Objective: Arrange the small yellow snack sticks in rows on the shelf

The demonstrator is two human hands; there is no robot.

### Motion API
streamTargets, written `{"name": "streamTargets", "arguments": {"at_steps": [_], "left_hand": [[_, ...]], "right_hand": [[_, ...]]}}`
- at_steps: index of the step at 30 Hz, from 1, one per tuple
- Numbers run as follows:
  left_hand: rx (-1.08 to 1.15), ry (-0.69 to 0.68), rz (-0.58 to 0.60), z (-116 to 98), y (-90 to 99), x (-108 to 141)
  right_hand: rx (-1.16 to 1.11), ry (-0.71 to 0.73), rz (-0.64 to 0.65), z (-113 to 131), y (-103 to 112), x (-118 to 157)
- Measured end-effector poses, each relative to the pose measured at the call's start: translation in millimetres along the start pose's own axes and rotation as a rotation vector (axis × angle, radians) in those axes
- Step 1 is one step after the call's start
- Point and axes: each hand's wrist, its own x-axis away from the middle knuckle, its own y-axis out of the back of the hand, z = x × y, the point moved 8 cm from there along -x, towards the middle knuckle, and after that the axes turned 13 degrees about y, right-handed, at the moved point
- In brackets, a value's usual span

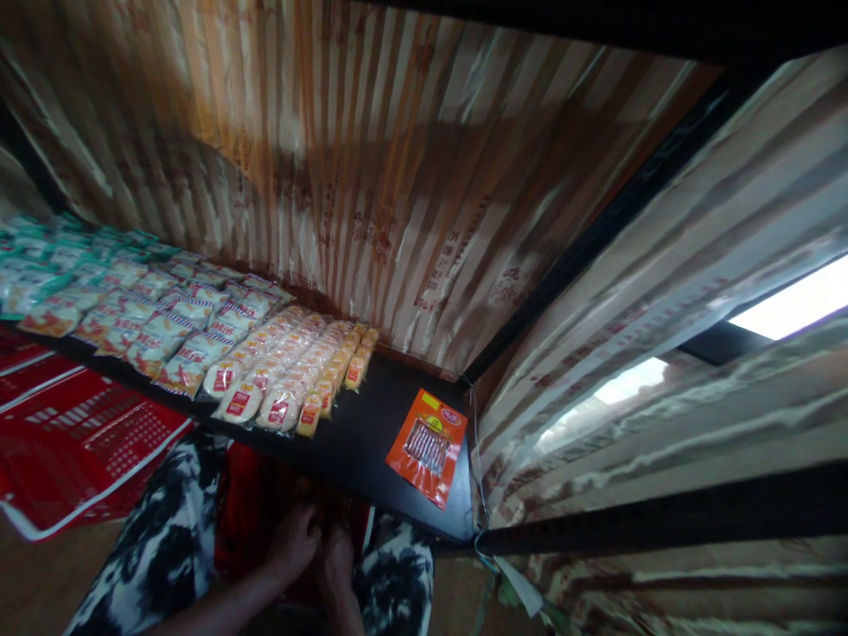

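Between my knees, in the shade under the shelf, my two hands are close together. My left hand (298, 534) has its fingers curled in, and what it grips is too dark to make out. Right beside it, my right hand (336, 552) also looks closed, its fingertips lost in shadow. A dark red bag or box (242, 508) stands between my legs, around and behind the hands. Above them on the black shelf (358, 442) lies an orange packet (427, 446) with a clear window showing thin dark sticks, apart from both hands.
Rows of packaged snacks fill the shelf's left: round crackers (239, 402), yellow bars (309, 415), white-and-blue packets (192, 362) and green ones (40, 283). A red printed bag (86, 433) lies at left. Printed plastic sheeting (397, 194) hangs behind, with dark frame bars (596, 230) at right.
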Motion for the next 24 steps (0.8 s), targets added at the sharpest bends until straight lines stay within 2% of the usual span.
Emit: {"name": "streamTargets", "arguments": {"at_steps": [5,13,18,24], "left_hand": [[0.032,-0.006,-0.023,-11.9,15.1,2.2],[0.263,-0.157,-0.047,-22.8,42.6,10.9],[0.376,-0.171,0.016,-27.4,51.4,13.1],[0.473,-0.161,0.069,-34.5,62.4,14.7]], "right_hand": [[-0.214,-0.044,-0.071,6.9,19.6,2.9],[-0.434,-0.098,-0.137,17.4,40.3,6.2],[-0.664,-0.116,-0.175,21.2,43.6,5.5],[-0.906,-0.163,-0.198,23.9,35.8,6.2]]}}
